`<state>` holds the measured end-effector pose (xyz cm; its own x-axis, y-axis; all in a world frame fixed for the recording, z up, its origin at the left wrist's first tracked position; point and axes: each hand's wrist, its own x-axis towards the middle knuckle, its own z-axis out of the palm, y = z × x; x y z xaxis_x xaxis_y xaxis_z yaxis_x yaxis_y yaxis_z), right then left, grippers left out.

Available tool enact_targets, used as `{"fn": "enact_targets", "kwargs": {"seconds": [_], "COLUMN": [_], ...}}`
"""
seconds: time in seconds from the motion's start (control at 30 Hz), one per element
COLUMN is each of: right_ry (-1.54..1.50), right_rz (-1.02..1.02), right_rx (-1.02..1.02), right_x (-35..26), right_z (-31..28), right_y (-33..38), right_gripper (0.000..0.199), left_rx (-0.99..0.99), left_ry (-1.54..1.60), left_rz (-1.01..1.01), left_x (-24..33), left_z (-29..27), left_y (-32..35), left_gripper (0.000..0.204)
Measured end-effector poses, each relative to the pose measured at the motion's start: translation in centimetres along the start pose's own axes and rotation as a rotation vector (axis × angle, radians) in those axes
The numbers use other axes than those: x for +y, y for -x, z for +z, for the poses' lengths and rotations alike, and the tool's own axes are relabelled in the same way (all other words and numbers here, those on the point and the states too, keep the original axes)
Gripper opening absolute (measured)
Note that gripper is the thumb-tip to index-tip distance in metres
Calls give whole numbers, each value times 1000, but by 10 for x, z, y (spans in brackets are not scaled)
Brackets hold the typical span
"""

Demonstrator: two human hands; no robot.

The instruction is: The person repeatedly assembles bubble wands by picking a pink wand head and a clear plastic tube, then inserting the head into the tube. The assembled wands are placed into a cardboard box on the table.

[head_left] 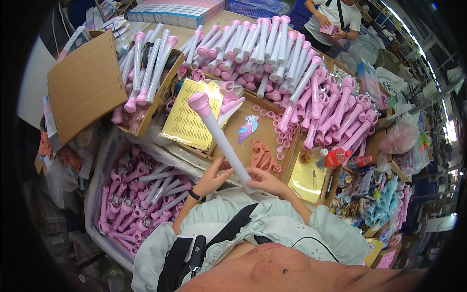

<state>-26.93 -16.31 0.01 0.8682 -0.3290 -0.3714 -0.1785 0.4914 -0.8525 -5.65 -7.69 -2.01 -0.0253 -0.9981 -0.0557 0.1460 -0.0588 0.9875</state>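
Note:
A white tube with a pink flared cap slants up and away from my lap, its capped end far and to the left. At its lower end, my right hand has its fingers and thumb closed on the tube. Close by on the left side, my left hand has its fingers apart, and nothing shows in it. Beyond the tube, a purple and blue winged decal lies on the cardboard tray. A crumpled peach-coloured cloth is to its right.
Many similar tubes are piled at the back, with pink wand handles at right. A lined bin of pink parts stands at left. Gold sticker sheets, pink rings and bottles lie around. Another person stands far right.

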Motion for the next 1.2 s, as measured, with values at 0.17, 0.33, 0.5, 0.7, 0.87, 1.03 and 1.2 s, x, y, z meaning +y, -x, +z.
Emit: {"fn": "enact_targets", "kwargs": {"seconds": [0.17,0.33,0.5,0.7,0.87,1.03,1.2], "right_ry": [46,73,123,-24,116,656,1116], "right_rz": [41,0,43,18,-314,-493,-333], "right_rx": [-64,-92,-158,-152,180,770,1163], "right_x": [7,7,1,-14,-88,-190,-244], "right_z": [-7,-16,-19,-27,-108,-216,-272], "right_y": [-5,-9,-14,-17,-68,-152,-206], "right_gripper": [53,54,53,43,33,42,60], "left_rx": [39,118,210,387,491,530,603], "left_ry": [-251,-158,37,-314,-614,-677,-771], "left_rz": [-16,-18,-44,-10,-2,-42,-90], "left_x": [10,7,-7,-5,1,-7,-15], "left_z": [0,6,11,6,1,2,10], "left_y": [-3,-2,3,16,40,72,97], "left_gripper": [53,50,41,18,16,16,16]}}
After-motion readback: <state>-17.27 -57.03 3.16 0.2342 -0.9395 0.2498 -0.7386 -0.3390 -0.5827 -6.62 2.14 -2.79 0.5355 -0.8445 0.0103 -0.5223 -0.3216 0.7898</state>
